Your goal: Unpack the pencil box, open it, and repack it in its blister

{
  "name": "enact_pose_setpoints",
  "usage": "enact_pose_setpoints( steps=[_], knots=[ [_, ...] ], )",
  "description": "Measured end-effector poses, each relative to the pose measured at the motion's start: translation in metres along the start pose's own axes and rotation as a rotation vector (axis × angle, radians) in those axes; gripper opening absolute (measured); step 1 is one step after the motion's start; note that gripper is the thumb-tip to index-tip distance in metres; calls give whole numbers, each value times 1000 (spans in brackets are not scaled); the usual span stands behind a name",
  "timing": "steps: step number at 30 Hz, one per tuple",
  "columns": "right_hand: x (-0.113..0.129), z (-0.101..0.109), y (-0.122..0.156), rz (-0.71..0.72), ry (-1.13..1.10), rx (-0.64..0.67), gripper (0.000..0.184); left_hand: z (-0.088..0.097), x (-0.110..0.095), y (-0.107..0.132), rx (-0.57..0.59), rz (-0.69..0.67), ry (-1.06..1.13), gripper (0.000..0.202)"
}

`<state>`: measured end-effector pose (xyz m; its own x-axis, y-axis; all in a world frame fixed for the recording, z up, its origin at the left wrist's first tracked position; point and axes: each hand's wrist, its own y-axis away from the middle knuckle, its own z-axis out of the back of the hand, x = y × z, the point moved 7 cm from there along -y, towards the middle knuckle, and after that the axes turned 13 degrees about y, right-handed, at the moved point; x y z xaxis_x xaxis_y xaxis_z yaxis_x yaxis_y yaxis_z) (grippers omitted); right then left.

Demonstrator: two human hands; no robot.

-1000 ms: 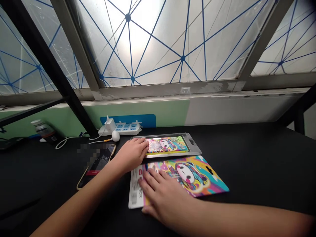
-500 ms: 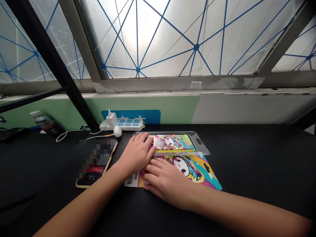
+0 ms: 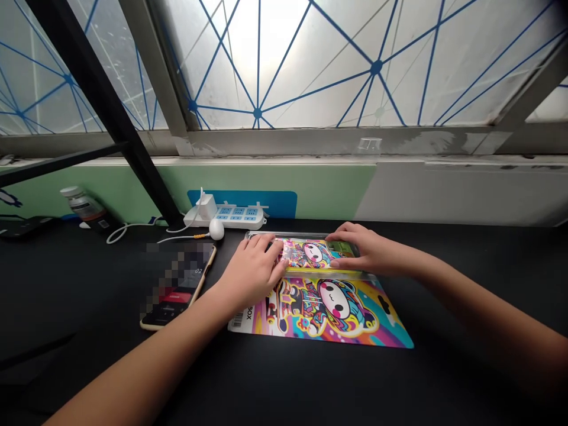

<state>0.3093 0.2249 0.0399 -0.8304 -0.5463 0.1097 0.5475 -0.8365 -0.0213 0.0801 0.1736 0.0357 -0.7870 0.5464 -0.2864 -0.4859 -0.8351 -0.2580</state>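
Observation:
A clear plastic blister shell (image 3: 310,274) with a bright cartoon print in it lies across the back part of a colourful cartoon card (image 3: 337,319). The card has a barcode at its left end and a dark hang hole at its right. My left hand (image 3: 255,266) grips the shell's left end, fingers over the back part and thumb toward the front. At the right end, my right hand (image 3: 377,248) spans the shell, fingertips at the back and thumb at the front. Both hands cover parts of the print.
Left of the card lies a phone (image 3: 177,296) in a light-edged case, its screen partly blurred out. Behind it are a white power strip (image 3: 242,218) with a plug and cable, and a small white round object (image 3: 216,229). A bottle (image 3: 86,207) leans near the wall beside a black post (image 3: 146,171).
My right hand has moved from the card's left part, beside my left hand, to the shell's right end, uncovering the card's character. My left hand stays on the shell. The view has shifted slightly.

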Motion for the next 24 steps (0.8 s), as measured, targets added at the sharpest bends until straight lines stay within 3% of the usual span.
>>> enact_pose_setpoints(
  steps=[3,12,18,24],
  knots=[
    [2,-2,3,-7,16,42,71,0,1,0,-1,6,24,39],
    [12,7,3,-63,43,15,58,4,-1,-3,-37,-16,70,46],
    [20,12,7,-109,86,-108,56,19,7,-3,-107,-19,57,54],
    [31,12,16,-49,165,-329,53,40,23,-4,-186,-99,54,53]
  ],
)
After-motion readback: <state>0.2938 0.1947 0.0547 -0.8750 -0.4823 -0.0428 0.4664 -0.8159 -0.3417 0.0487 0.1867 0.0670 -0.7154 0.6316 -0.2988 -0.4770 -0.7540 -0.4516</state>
